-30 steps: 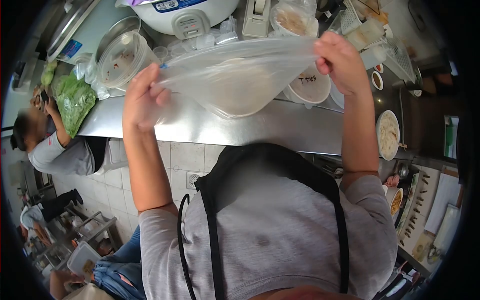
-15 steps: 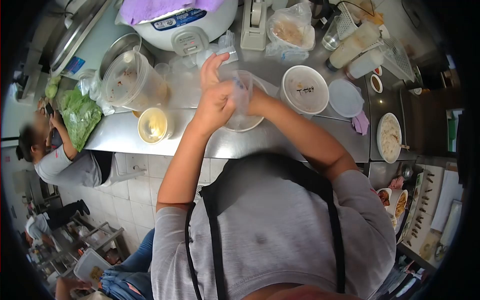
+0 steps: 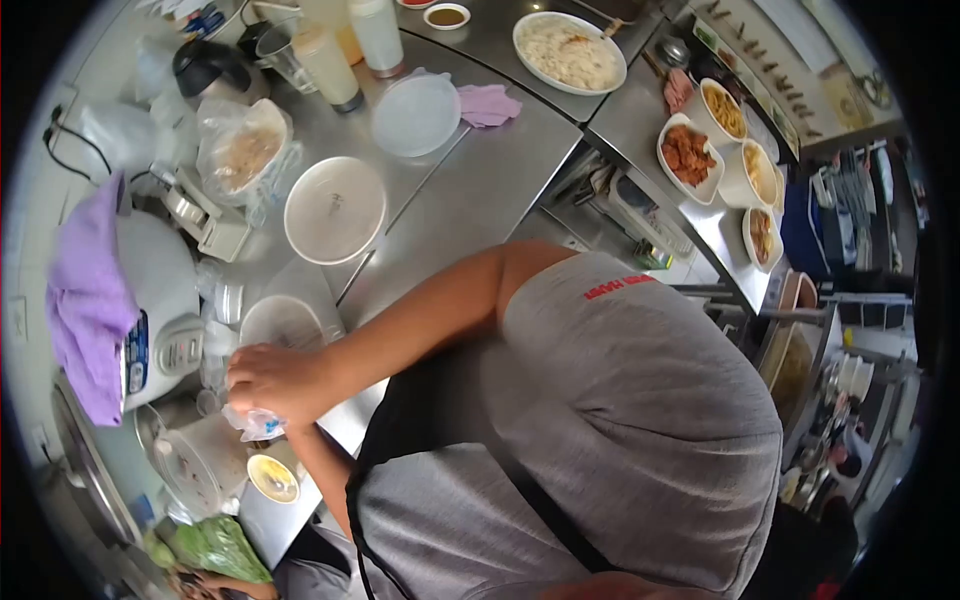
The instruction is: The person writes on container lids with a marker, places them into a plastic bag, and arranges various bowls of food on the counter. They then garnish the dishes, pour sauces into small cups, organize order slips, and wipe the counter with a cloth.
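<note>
Wears a grey shirt (image 3: 640, 420) with red lettering on the right sleeve, under the black strap of an apron. Leans over a steel counter (image 3: 475, 190), with both arms brought together above it. Faces a white rice cooker (image 3: 155, 270), just past the right hand's fingers, with a purple cloth (image 3: 90, 300) draped over it. Crosses in front with the right forearm (image 3: 410, 325), and reaches to the same spot with the left forearm (image 3: 325, 470), from lower down. Has a clear tub (image 3: 190, 465) near, to the left of the hands, and farther out on that side a bag of green leaves (image 3: 215, 550). Has a dish of rice (image 3: 519, 50) well apart, off to the right of the hands, and nearer on that side a white bowl (image 3: 335, 235) and a round lid (image 3: 412, 115).

Curls the right hand (image 3: 275, 382), with knuckles up and fingers bent close together, over a bunched plastic bag (image 3: 258, 425). Hides the left hand behind the right; cannot tell whether spread, pressed together or pinching. Has a round container (image 3: 285, 320) just beside the right hand, and a cup of something yellow (image 3: 273, 479) just to the left of the hands.

Shows of the plastic bag only a short crumpled end with blue print, pointing out from under the right fingers toward the cup. Runs, in that visible part, roughly along the line of the fingers; cannot tell the full long axis. Has a small sauce dish (image 3: 447, 26) well to the right of the hands.
</note>
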Motion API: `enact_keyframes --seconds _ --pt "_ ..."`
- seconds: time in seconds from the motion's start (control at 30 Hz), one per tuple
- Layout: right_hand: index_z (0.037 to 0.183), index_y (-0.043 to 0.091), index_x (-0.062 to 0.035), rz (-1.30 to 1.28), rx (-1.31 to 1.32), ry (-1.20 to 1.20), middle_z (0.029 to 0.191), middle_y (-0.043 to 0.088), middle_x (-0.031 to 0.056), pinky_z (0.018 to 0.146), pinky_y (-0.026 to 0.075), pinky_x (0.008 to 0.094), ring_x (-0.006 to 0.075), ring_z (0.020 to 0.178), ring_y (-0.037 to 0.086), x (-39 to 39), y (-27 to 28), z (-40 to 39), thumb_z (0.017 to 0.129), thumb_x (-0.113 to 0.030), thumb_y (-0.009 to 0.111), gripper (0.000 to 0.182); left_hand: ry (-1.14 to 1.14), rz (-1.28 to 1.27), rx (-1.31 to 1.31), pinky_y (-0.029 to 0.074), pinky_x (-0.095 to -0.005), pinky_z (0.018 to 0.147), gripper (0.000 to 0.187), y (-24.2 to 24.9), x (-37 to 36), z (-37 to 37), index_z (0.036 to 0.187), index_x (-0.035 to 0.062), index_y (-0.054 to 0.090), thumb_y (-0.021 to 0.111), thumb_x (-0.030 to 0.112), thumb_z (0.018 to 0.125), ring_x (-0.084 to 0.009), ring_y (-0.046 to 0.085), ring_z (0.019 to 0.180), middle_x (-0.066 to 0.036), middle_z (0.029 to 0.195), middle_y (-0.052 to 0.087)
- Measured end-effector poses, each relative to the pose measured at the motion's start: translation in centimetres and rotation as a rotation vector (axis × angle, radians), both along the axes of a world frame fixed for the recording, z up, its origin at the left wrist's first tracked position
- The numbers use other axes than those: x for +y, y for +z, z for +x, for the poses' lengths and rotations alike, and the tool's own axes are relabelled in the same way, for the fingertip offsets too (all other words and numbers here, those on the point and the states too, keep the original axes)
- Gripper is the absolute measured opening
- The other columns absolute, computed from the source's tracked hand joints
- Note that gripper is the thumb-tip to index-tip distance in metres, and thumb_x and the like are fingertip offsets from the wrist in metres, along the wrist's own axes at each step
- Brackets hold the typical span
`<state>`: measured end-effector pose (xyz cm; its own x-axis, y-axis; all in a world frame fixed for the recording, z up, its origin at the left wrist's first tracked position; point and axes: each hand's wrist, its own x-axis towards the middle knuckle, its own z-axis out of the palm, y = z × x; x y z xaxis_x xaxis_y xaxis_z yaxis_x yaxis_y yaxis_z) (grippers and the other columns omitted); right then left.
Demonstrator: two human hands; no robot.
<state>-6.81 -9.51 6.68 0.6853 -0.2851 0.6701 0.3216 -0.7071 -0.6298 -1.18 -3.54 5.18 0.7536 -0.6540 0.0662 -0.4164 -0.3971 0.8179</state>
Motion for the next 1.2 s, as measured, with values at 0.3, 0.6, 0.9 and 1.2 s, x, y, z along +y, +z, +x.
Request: enact_keyframes --seconds 0.3,0.6,0.9,1.2 --pt "0.089 0.051 -0.0023 0.244 0.602 -0.056 0.094 0.054 0.015 0.07 0.041 0.0374 0.0288 0.086 0.053 -2.6 0.4 -0.6 0.057 -0.018 0.063 0.038 0.047 -0.205 0.047 0.039 -0.0266 0.074 0.034 4.4 0.2 -0.3 0.104 -0.0024 0.046 0.055 0.018 0.079 -0.0149 0.048 0.084 -0.009 0.095 0.052" --pt "0.082 0.052 -0.0073 0.204 0.254 0.02 0.072 0.056 0.0151 0.061 0.041 0.0425 0.0339 0.068 0.055 -0.2 3.8 1.2 0.062 -0.013 0.054 0.02 -0.066 -0.12 0.335 0.035 -0.0299 0.085 0.049 -4.3 3.4 2.1 0.113 -0.0032 0.041 0.06 0.017 0.072 -0.0174 0.041 0.105 -0.013 0.115 0.044" --pt "0.078 0.05 -0.0046 0.056 -0.14 0.73 0.071 0.055 0.0094 0.055 0.042 0.0356 0.0232 0.066 0.055 1.5 9.6 -3.8 0.068 -0.009 0.051 0.011 -0.233 -0.37 0.671 0.036 -0.0292 0.083 0.04 -2.0 0.6 1.6 0.106 -0.0023 0.046 0.059 0.013 0.072 -0.0175 0.043 0.102 -0.012 0.109 0.048" --pt "0.083 0.062 -0.0145 -1.29 0.732 0.113 0.085 0.061 0.0066 0.075 0.037 0.0477 0.0227 0.083 0.055 -4.3 7.2 0.5 0.068 -0.021 0.053 0.018 -0.356 -0.238 0.42 0.037 -0.0286 0.08 0.031 -0.4 1.3 2.1 0.099 -0.0014 0.051 0.058 0.009 0.071 -0.0177 0.046 0.098 -0.011 0.103 0.052"
